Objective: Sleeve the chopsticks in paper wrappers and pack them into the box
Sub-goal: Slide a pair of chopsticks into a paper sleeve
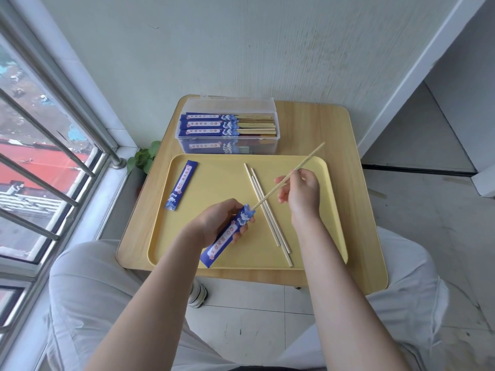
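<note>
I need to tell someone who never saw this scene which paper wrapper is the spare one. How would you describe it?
Find the yellow tray on the small wooden table, in front of the clear box. The spare wrapper lies flat near the tray's left edge. Unlike the wrapper held in the left hand, nothing touches it and no chopstick enters it.

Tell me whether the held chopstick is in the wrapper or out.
Barely in: the chopstick tip sits at the wrapper mouth, most of it outside.

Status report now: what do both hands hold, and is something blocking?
Left hand grips wrapper. Right hand pinches chopstick, tip at wrapper mouth. Loose chopsticks lie beneath on tray, not blocking.
</note>
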`<action>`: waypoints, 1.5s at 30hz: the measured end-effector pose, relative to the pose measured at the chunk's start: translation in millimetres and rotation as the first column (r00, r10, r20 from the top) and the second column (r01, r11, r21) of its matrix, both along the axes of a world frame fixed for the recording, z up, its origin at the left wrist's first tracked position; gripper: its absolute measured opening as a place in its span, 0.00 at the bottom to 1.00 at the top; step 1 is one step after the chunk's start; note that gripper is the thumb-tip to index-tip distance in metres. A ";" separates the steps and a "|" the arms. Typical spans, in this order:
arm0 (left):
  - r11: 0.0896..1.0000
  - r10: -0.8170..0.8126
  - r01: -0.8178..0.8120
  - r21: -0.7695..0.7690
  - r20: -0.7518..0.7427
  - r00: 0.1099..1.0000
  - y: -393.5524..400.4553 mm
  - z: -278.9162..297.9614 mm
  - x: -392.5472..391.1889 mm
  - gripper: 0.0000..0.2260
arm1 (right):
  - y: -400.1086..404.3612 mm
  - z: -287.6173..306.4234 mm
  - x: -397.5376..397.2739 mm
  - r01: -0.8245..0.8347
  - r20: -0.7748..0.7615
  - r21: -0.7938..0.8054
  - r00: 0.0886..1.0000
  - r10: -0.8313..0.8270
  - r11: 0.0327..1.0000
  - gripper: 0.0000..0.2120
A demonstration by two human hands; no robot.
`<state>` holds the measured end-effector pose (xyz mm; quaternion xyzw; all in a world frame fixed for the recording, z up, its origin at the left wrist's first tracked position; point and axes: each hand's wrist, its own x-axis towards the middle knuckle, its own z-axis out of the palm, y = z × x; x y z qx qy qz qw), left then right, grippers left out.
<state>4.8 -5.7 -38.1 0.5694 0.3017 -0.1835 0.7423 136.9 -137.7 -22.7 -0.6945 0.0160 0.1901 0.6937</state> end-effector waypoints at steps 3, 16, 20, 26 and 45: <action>0.995 0.081 -0.079 -0.056 0.033 0.996 -3.8 1.9 4.4 0.19 | 0.5 -1.9 -9.7 -0.351 0.022 -0.283 0.928 0.372 0.892 0.04; 0.955 0.280 -0.284 0.085 0.052 0.959 -6.1 -14.1 4.3 0.15 | -2.4 -25.7 -11.4 -0.310 -0.011 -0.859 0.808 0.589 0.409 0.09; 0.931 0.325 -0.334 0.149 0.081 0.942 -7.2 -18.5 5.3 0.11 | 6.5 -26.6 -15.3 -0.312 -0.028 -0.868 0.809 0.588 0.387 0.07; 0.901 0.393 -0.402 0.164 0.084 0.916 -8.6 -21.4 3.2 0.08 | 9.9 -25.1 -19.5 -0.293 -0.011 -0.856 0.833 0.553 0.425 0.08; 0.865 0.496 -0.503 -0.001 0.160 0.853 -11.2 -3.6 0.5 0.09 | -2.1 3.8 -16.4 -0.482 -0.151 0.000 0.866 0.477 0.876 0.12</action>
